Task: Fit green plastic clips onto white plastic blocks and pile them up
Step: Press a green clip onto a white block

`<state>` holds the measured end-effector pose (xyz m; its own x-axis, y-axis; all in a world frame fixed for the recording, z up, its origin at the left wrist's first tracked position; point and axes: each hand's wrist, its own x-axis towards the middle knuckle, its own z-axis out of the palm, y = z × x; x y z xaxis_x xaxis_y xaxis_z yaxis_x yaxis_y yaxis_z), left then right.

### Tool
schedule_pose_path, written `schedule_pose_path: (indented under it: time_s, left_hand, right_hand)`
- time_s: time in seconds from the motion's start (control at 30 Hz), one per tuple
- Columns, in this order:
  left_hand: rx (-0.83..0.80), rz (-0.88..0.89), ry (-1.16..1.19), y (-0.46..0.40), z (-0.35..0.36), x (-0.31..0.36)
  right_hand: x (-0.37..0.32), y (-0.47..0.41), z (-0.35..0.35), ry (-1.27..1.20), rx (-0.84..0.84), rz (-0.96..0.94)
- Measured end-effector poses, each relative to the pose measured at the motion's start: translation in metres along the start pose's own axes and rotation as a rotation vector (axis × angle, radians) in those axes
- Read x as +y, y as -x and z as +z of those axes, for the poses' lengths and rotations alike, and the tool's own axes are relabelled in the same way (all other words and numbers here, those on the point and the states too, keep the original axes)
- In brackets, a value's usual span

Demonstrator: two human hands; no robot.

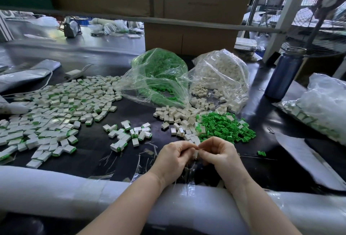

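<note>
Both hands meet at the table's near edge: left hand (173,157) and right hand (218,155) pinch one white block (195,155); any clip is hidden. Finished pile (54,111) at left is large. Loose blocks (179,116), clips (224,128) and two full bags remain. Nothing obstructs.

Both bare forearms rise from the bottom edge of the frame and converge at lower centre. The left hand (175,157) and the right hand (220,155) meet knuckle to knuckle, backs upward, wrists bent slightly inward. Their curled fingers (189,145) pinch one small white block (196,154) between them.
</note>
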<state>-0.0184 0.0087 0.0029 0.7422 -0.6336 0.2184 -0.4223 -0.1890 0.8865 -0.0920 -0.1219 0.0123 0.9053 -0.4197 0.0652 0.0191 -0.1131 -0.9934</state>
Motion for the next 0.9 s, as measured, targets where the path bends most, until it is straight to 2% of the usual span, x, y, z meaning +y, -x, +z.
schedule_pose_path:
  time_s: [0.13,0.33,0.53,0.9]
  left_hand:
    - [-0.046,0.008,0.063,0.0017,-0.0017,0.0011]
    - [0.033,-0.022,0.081,-0.0018,-0.0036,-0.0008]
    - [-0.012,-0.095,0.225,-0.0034,-0.0060,-0.0016]
    - [-0.040,-0.071,-0.008,-0.0003,-0.0069,-0.0019]
  right_hand:
    - [0.0007,-0.0006,-0.0023,-0.039,0.030,0.041]
    - [0.0007,0.0006,-0.0035,-0.067,-0.016,0.055]
    - [0.0003,0.0009,0.0017,0.036,-0.004,0.027]
    - [0.0016,-0.0010,0.0026,0.274,-0.064,0.032]
